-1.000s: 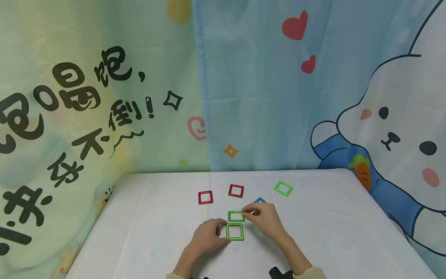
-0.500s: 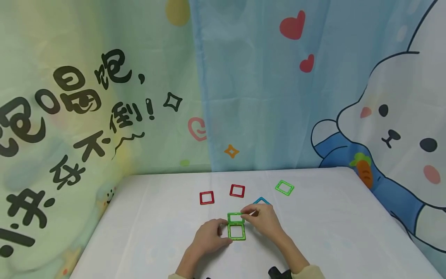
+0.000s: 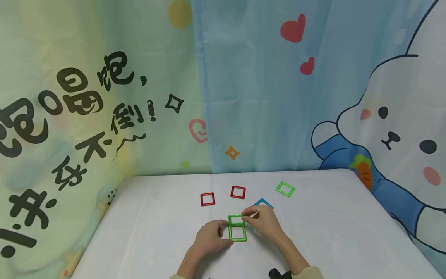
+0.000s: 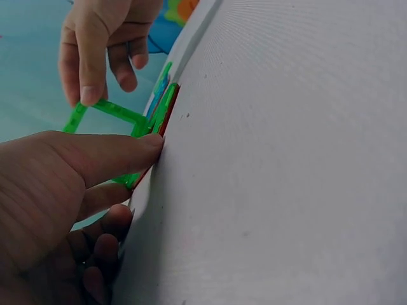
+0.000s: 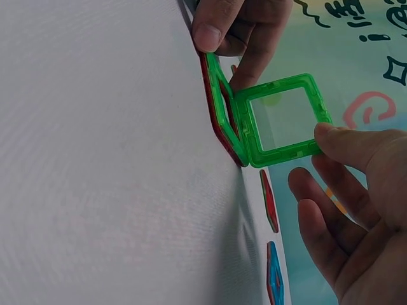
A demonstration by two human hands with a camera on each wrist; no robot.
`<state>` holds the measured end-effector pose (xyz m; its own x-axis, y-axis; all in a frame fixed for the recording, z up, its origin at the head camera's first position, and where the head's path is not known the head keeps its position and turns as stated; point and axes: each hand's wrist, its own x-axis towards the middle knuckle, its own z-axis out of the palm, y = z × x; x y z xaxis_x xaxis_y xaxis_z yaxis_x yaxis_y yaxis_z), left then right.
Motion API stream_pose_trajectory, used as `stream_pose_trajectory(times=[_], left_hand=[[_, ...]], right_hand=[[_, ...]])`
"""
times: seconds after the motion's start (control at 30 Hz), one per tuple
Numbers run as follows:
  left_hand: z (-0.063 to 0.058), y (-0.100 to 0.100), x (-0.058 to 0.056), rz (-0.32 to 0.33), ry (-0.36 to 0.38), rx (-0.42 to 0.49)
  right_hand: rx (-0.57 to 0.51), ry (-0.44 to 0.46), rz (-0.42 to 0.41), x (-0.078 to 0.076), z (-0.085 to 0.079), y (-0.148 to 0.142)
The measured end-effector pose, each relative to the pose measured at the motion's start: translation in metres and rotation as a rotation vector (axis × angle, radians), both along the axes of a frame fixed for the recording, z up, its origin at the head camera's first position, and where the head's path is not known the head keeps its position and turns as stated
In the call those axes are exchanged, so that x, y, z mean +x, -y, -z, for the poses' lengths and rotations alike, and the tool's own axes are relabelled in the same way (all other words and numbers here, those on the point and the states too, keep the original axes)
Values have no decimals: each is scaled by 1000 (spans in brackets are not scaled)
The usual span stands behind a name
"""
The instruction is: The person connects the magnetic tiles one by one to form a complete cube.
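A green square magnetic tile point(image 3: 238, 240) lies flat on the white table, with a red layer point(image 5: 209, 95) under it in the right wrist view. My left hand point(image 3: 210, 238) grips its left side between thumb and fingers. Along the far edge of that tile stands a second green square magnetic tile point(image 5: 286, 154), raised at an angle with its lower edge against the flat one. My right hand point(image 3: 266, 221) pinches its upper right corner between thumb and index finger; the other fingers hang loosely curled.
Two red square tiles point(image 3: 207, 199) point(image 3: 238, 192) lie farther back on the table point(image 3: 156, 217). A green tile point(image 3: 285, 189) sits at the back right. A blue tile point(image 3: 262, 200) is partly hidden behind my right hand. A patterned curtain point(image 3: 244, 97) hangs behind.
One second ago a narrow gap showed between the two green tiles. The raised tile has since come against the flat tile's far edge; both hands keep their grips.
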<state>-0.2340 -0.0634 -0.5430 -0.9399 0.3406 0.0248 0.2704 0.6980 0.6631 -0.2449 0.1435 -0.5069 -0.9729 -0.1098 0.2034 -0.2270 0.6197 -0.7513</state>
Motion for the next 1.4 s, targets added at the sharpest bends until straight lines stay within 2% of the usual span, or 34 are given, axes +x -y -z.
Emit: stream_pose_trajectory(times=[0.23,0.43,0.7,0.93,1.0,1.1,1.23,1.4], left_hand=[[-1,-1,0,-5,-8,3],[-4,-2,-3,-6,-12,11],[-7,-5,-17,-45,-12,181],[-8,-8,-27,-36,-102,114],[-8,-7,-27,-46,-116,102],[-8,-4,-24,-57,-115,91],[-7,-2,-17,-61,-101,98],[-7,-1,-9,-74,-133,113]], right_hand=[[-2,0,-13,-3,2,-1],[5,-12,-29,-5,-2,-3],[11,-9,-39,-9,-6,-3],[31,1,-120,-22,-13,-18],[51,3,-96,-27,-16,-30],[88,10,-9,-32,-18,-53],[185,48,77,-33,-13,-78],[236,86,90,-34,-2,-90]])
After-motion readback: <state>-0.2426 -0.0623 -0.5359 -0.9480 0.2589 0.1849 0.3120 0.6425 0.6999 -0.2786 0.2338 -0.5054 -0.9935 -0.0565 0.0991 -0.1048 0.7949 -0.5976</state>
